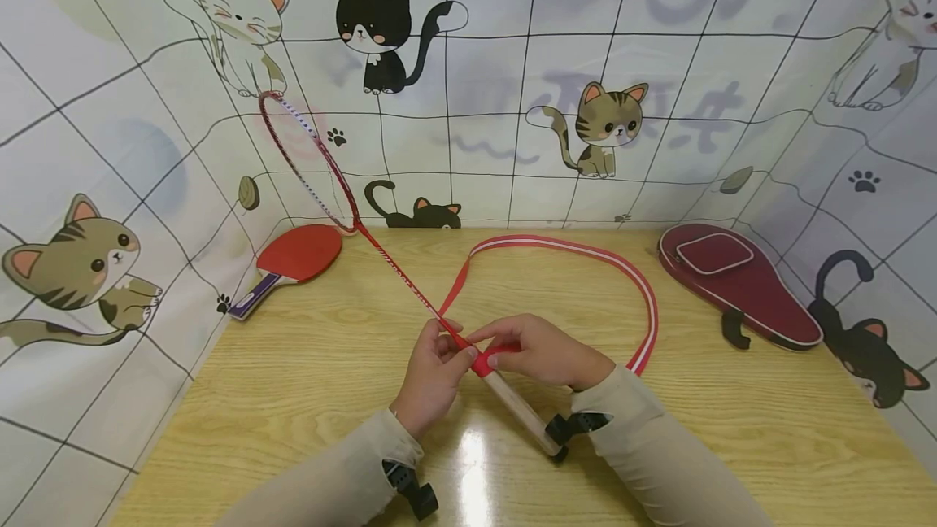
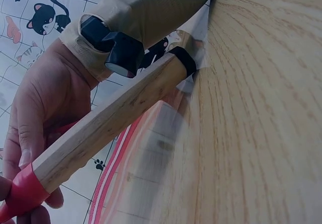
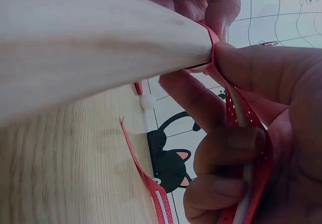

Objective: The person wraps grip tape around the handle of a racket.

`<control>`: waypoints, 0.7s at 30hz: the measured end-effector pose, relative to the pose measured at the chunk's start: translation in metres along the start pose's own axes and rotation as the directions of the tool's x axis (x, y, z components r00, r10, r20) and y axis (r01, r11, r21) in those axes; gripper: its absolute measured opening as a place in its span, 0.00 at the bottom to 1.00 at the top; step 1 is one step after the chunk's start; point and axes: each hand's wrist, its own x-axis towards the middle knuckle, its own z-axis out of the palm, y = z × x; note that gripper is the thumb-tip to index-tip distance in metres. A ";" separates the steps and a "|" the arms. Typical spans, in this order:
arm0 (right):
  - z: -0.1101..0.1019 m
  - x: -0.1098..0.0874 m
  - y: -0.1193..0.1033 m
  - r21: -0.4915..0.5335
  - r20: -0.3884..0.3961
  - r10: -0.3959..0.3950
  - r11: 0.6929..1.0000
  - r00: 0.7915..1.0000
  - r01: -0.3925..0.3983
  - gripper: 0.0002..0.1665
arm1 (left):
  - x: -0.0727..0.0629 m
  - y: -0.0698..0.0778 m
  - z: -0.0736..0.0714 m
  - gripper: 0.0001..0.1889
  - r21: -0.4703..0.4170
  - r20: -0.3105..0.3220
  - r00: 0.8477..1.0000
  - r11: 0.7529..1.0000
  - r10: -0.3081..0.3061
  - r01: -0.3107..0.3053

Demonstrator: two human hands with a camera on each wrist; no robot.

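A badminton racket [image 1: 398, 271] slants across the table, its head up at the back left. Its bare wooden handle [image 1: 520, 413] points towards the person, with a black ring at the butt. Red grip tape [image 1: 578, 246] with a pale stripe is wrapped round the handle's upper end, and its loose length loops over the table. My left hand [image 1: 435, 376] pinches the racket just above the handle. My right hand [image 1: 538, 348] holds the tape at the wrap; in the right wrist view, perforated tape [image 3: 256, 183] runs under its curled fingers [image 3: 226, 146].
A red table tennis bat [image 1: 307, 250] lies at the back left, close to the racket head. A dark red bat case [image 1: 739, 287] with a black strap [image 1: 734, 329] lies at the right. A cat-printed sheet [image 1: 490, 145] stands behind and beside the table.
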 end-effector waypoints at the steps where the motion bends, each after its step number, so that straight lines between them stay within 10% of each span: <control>1: 0.000 0.000 0.000 0.003 0.002 0.000 1.000 1.000 0.000 0.25 | 0.000 0.000 0.000 0.19 0.000 0.000 1.000 1.000 -0.001 0.001; 21: 0.004 -0.001 -0.008 -0.112 -0.072 -0.027 0.994 0.997 0.019 0.22 | -0.002 0.001 0.000 0.26 0.048 0.012 0.999 0.998 -0.034 0.033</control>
